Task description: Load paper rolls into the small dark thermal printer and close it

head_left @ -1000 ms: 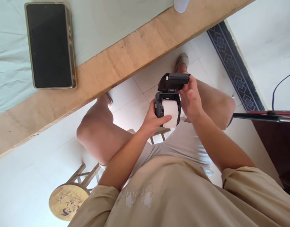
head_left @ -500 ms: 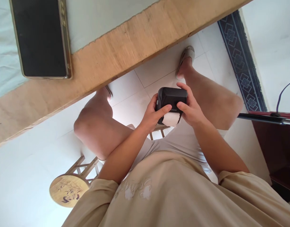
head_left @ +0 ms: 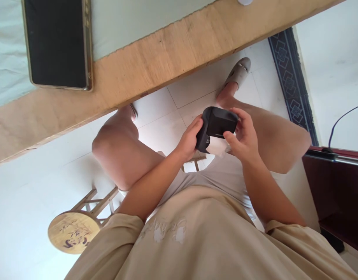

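Observation:
Between my two hands, over my lap, is a small black portable label printer (head_left: pixel 222 122) with rounded edges. A white strip of paper (head_left: pixel 216 145) lies at its lower face, toward my body. My left hand (head_left: pixel 190 139) grips the printer's left side, thumb along the edge. The right hand (head_left: pixel 245 136) holds the other side, its thumb at the lower right corner near the paper and its fingers partly hidden behind. The printer is held slightly tilted.
A dark-screened phone (head_left: pixel 56 42) lies on the wooden table (head_left: pixel 155 58) ahead, partly on a pale cloth (head_left: pixel 132 23). A round stool (head_left: pixel 72 231) stands at lower left. Dark red furniture (head_left: pixel 336 190) with a black cable (head_left: pixel 339 122) is at right.
The printer has turned a little and shifted right. My left thumb has slid from its front to its side edge. My right foot has moved, and the view has shifted slightly.

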